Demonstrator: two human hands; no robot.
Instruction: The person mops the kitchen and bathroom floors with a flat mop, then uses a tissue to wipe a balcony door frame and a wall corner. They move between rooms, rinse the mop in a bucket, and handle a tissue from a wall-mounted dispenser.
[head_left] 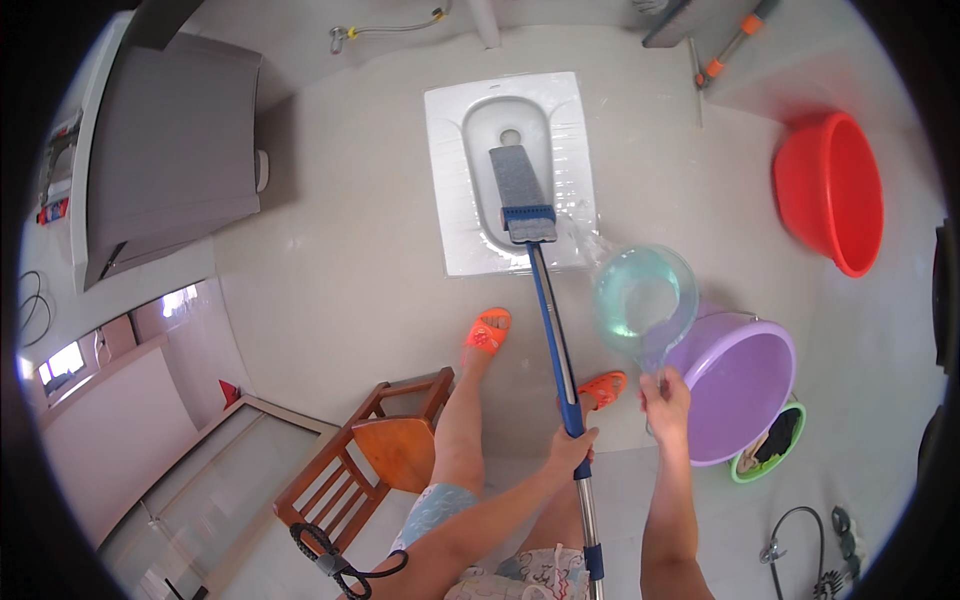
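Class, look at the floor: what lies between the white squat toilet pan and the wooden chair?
In the head view, between the squat toilet pan and the wooden chair lies bare pale floor, then the person's foot in an orange sandal.

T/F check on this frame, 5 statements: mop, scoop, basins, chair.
1. The left hand grips the mop handle. True.
2. The mop head lies on the bare floor beside the squat toilet. False: it rests inside the toilet pan.
3. The right hand holds a clear scoop tilted toward the toilet, with water spilling out. True.
4. The purple basin is on the person's left. False: it stands on the right, by the right hand.
5. The red basin sits on the wooden chair. False: it leans on the floor at far right; the chair is at lower left.
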